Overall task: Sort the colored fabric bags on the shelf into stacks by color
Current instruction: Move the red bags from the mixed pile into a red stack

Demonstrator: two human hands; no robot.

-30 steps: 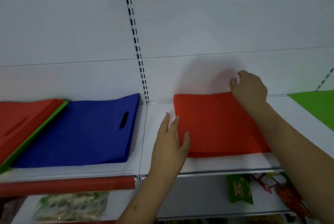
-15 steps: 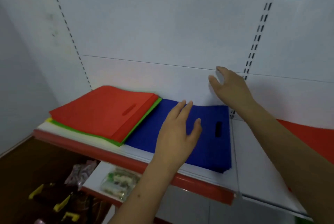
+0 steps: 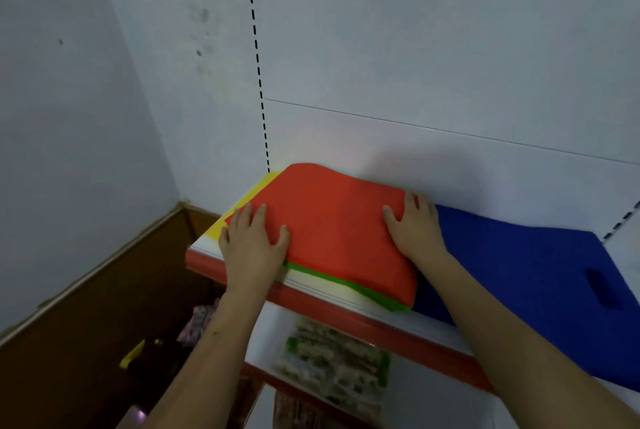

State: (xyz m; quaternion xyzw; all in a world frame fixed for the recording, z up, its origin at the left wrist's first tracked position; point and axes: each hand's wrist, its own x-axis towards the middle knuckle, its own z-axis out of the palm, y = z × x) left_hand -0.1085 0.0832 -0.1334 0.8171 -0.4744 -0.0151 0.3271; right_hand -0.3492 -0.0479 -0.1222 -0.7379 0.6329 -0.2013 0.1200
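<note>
Head view — 2 flat hands (left (image 3: pixel 252 248), right (image 3: pixel 415 231)) press red bags (image 3: pixel 332 231).

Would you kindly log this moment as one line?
left hand flat on red bags | right hand likewise | green, yellow beneath

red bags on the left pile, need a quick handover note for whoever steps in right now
Left hand lies flat on the red bags' left edge; right hand lies on their right edge.
Red bags sit on top of green bags and yellow bags, a mixed pile.
Blue bags lie alone to the right.
Left: lift the red off, then separate green and yellow.
</note>
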